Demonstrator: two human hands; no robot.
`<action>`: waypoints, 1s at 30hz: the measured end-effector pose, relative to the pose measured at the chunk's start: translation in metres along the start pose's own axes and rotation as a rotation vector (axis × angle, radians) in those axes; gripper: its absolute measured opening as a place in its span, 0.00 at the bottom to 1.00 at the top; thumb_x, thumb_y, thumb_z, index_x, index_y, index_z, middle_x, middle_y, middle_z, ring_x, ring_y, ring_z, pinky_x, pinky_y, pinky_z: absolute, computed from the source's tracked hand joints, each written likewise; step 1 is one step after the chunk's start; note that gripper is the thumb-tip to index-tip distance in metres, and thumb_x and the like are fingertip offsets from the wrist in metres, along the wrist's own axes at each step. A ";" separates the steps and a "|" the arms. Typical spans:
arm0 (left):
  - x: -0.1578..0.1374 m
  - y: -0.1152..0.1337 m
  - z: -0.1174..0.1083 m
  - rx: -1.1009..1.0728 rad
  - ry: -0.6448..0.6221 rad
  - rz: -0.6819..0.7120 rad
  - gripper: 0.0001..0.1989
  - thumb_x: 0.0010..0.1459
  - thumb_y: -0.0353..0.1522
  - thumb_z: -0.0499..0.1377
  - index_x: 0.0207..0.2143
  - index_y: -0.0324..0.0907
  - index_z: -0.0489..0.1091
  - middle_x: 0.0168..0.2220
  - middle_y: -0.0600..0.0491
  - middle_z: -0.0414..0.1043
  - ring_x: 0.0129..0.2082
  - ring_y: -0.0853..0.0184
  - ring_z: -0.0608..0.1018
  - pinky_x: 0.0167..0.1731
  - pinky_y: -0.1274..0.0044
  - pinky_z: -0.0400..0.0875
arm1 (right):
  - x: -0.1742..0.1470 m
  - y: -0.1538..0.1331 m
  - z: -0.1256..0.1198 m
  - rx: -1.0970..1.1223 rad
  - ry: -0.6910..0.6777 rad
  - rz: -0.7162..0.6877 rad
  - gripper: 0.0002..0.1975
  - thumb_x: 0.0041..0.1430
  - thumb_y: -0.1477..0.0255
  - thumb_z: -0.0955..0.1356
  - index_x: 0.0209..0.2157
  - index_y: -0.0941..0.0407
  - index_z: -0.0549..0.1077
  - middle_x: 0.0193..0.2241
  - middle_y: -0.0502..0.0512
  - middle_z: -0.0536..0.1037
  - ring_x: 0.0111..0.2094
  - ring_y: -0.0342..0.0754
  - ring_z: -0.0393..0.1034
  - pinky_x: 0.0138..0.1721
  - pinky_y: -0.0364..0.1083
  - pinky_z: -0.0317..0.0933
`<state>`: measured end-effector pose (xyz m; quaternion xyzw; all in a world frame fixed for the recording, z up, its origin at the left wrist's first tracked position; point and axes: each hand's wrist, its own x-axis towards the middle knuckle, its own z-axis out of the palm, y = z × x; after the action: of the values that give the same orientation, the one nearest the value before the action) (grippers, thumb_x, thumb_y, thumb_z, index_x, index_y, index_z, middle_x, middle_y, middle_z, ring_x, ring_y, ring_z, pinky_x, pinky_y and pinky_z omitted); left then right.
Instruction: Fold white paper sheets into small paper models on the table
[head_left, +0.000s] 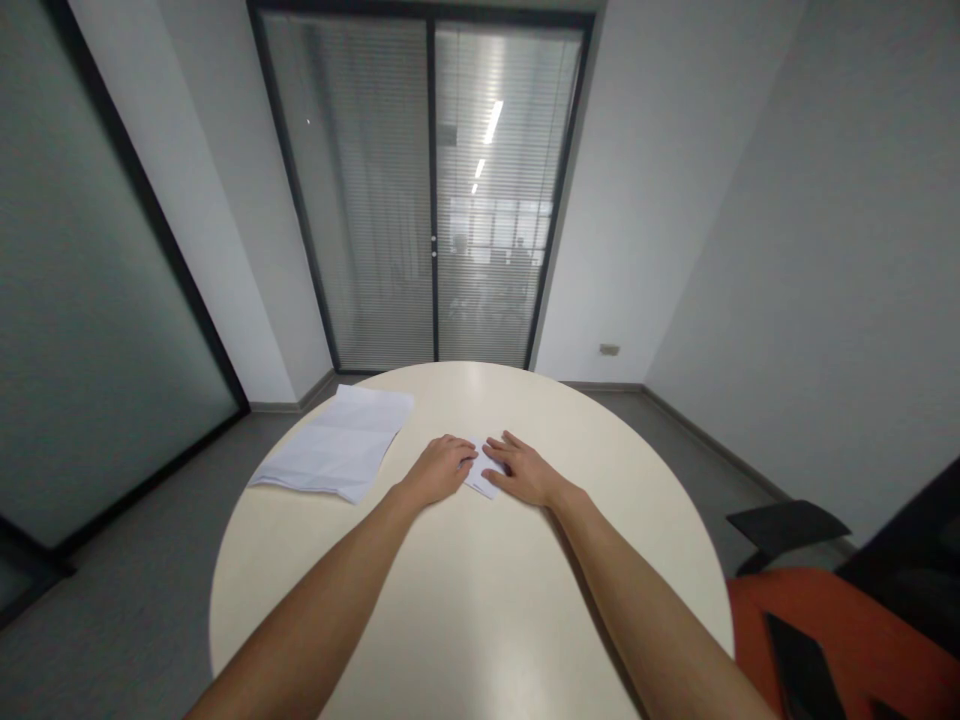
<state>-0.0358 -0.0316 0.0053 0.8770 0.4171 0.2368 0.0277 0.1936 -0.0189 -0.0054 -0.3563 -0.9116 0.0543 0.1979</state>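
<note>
A small folded piece of white paper (481,480) lies on the round table, between my two hands. My left hand (441,470) rests palm down over its left edge, the fingers reaching to the right and the thumb close beside them. From the other side, my right hand (525,472) touches the paper's right part with its fingers spread and flat. Both hands cover portions of the paper, so its full outline is hidden. No grip around the paper shows in either hand.
A stack of larger white sheets (337,440) with creases lies at the left of the cream round table (465,600). An orange chair (847,640) with black armrests stands to the right. Beyond the table are a glass door with blinds (360,200) and walls.
</note>
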 end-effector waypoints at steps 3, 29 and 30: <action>0.000 0.001 -0.001 -0.035 0.015 0.033 0.14 0.65 0.29 0.55 0.49 0.43 0.76 0.50 0.49 0.79 0.50 0.60 0.77 0.54 0.69 0.69 | -0.001 0.003 0.000 -0.028 0.019 0.028 0.26 0.69 0.59 0.63 0.61 0.59 0.70 0.63 0.65 0.68 0.66 0.56 0.60 0.71 0.60 0.42; -0.002 -0.001 0.001 -0.026 0.000 -0.004 0.16 0.63 0.40 0.61 0.49 0.43 0.78 0.53 0.48 0.78 0.54 0.58 0.76 0.57 0.67 0.69 | -0.002 -0.001 -0.013 -0.049 0.066 0.144 0.17 0.64 0.62 0.68 0.49 0.56 0.80 0.50 0.62 0.79 0.51 0.56 0.71 0.56 0.51 0.61; -0.003 0.000 0.000 -0.024 0.001 -0.006 0.16 0.63 0.40 0.61 0.49 0.44 0.78 0.52 0.48 0.78 0.54 0.58 0.76 0.56 0.67 0.69 | -0.002 -0.001 -0.013 -0.036 0.068 0.128 0.18 0.64 0.62 0.68 0.49 0.56 0.80 0.51 0.62 0.79 0.51 0.56 0.71 0.56 0.52 0.61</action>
<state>-0.0375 -0.0332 0.0044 0.8752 0.4170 0.2423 0.0385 0.1995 -0.0217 0.0066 -0.4189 -0.8805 0.0384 0.2183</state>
